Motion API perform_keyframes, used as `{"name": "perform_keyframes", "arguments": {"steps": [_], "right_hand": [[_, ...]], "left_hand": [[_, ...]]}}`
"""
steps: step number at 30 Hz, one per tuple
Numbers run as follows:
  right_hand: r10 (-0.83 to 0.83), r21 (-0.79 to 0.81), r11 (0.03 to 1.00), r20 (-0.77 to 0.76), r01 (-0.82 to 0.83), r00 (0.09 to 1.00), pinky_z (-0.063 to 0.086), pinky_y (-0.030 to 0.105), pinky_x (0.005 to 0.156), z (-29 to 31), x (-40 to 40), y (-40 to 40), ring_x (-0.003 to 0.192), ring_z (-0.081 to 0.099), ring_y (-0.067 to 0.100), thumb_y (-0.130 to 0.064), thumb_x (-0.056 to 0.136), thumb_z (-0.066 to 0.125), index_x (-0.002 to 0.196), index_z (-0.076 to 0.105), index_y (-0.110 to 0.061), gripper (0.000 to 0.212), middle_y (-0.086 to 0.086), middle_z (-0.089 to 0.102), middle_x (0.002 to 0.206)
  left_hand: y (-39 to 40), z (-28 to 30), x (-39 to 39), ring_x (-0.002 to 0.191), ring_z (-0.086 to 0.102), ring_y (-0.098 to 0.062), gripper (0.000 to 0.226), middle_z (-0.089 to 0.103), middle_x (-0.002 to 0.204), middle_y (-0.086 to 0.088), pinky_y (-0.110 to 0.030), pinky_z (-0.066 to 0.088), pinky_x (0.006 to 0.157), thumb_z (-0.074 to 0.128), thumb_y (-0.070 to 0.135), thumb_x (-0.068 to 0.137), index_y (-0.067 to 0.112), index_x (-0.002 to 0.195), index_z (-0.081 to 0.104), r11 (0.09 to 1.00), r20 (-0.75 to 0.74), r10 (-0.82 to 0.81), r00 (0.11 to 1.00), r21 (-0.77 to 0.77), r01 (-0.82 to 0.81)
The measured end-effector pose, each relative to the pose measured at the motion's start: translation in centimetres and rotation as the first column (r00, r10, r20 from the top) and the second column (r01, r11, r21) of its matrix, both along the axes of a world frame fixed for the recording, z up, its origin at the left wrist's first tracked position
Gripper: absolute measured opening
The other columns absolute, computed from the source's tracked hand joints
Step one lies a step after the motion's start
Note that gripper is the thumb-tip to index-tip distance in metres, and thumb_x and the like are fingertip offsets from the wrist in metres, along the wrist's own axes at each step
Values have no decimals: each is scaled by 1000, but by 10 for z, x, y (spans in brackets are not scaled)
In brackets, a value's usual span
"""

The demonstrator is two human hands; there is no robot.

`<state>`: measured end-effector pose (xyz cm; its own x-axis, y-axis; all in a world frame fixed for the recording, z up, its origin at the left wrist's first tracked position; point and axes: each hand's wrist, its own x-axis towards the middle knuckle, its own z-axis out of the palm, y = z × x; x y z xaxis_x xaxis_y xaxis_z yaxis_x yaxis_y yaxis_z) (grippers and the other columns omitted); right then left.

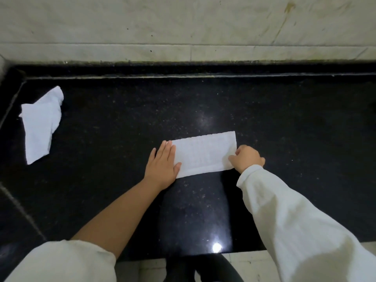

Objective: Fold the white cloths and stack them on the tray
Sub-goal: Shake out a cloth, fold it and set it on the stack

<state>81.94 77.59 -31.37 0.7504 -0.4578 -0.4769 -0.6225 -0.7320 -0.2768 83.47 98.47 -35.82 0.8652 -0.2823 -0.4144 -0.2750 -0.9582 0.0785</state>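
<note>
The left hand (162, 162) lies flat with straight fingers, pressing the left end of the folded cloth (203, 154); the right hand (247, 157) has its fingers curled and pinches the cloth's right end at the near corner. The folded cloth is a long rectangular strip lying flat on the black worktop (284, 119), so a first fold appears complete and at least one further fold probably remains. Far to the left of the folded cloth, near the worktop's left edge, a second white cloth (40, 127) lies crumpled and unfolded. No tray is in view, so stacking is judged not yet begun. Behind the folded cloth, bare worktop runs back to a raised rear lip below the pale wall (183, 27). To the right of the folded cloth the surface is bare, giving room to swing that end over. The front edge lies well nearer the person than the folded cloth.
</note>
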Motion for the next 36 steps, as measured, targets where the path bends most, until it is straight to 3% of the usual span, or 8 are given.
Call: {"name": "perform_keyframes", "arguments": {"steps": [3,6,9,13,19,24,30,36], "right_hand": [[-44,146,989,244,8,969,37,29,72,11,2,12,79,47,23,-7,83,52,78,46,-10,8,6,51,82],[99,190,964,399,-187,912,30,17,66,17,-1,41,77,48,20,-5,82,56,76,50,-10,10,7,52,81],[322,146,907,361,-395,875,29,20,66,6,-3,77,84,50,26,-6,85,53,82,53,-7,3,14,58,92],[503,135,830,241,-542,830,35,26,75,-16,-4,117,87,46,25,-5,89,45,72,36,-12,20,16,53,100],[485,134,840,246,-525,839,38,27,79,-15,-3,126,85,43,21,-7,90,45,81,38,-10,12,8,45,93],[237,185,920,439,-346,867,24,14,65,-2,0,120,83,45,20,-7,88,51,82,49,-8,7,16,57,99],[492,149,821,305,-551,815,36,25,84,-23,-13,128,106,53,31,-7,91,48,106,56,6,22,20,56,112],[656,167,711,191,-683,730,36,27,99,-14,-15,118,118,48,25,-19,90,54,137,37,-10,50,11,52,128]], "left_hand": [[4,3,2,147,-10,-18,60,-7,159,-5,-37,-2,120,19,38,100,9,149,-3,999,18,-21,1000,-35,21],[19,7,2,148,-3,-16,59,4,159,-3,-35,1,120,27,35,100,9,149,8,982,61,43,997,-186,-31],[41,10,-2,147,6,-17,53,16,157,-5,-35,7,120,34,29,99,9,147,21,934,79,224,971,-301,-191],[66,8,-8,146,12,-18,49,23,155,-6,-36,13,120,37,25,99,9,144,28,919,99,324,941,-270,-288],[80,7,-12,145,17,-19,47,29,152,-8,-36,18,120,39,21,98,7,142,33,913,121,325,938,-300,-277],[76,7,-12,145,19,-19,46,32,151,-8,-34,18,119,41,19,97,7,141,35,895,132,320,938,-367,-254],[82,9,-12,145,19,-18,45,32,151,-7,-32,17,118,42,17,97,8,141,36,895,134,316,939,-371,-248],[87,4,-15,142,25,-19,42,37,147,-8,-32,20,117,43,15,96,8,138,41,904,157,276,948,-377,-201]]}}
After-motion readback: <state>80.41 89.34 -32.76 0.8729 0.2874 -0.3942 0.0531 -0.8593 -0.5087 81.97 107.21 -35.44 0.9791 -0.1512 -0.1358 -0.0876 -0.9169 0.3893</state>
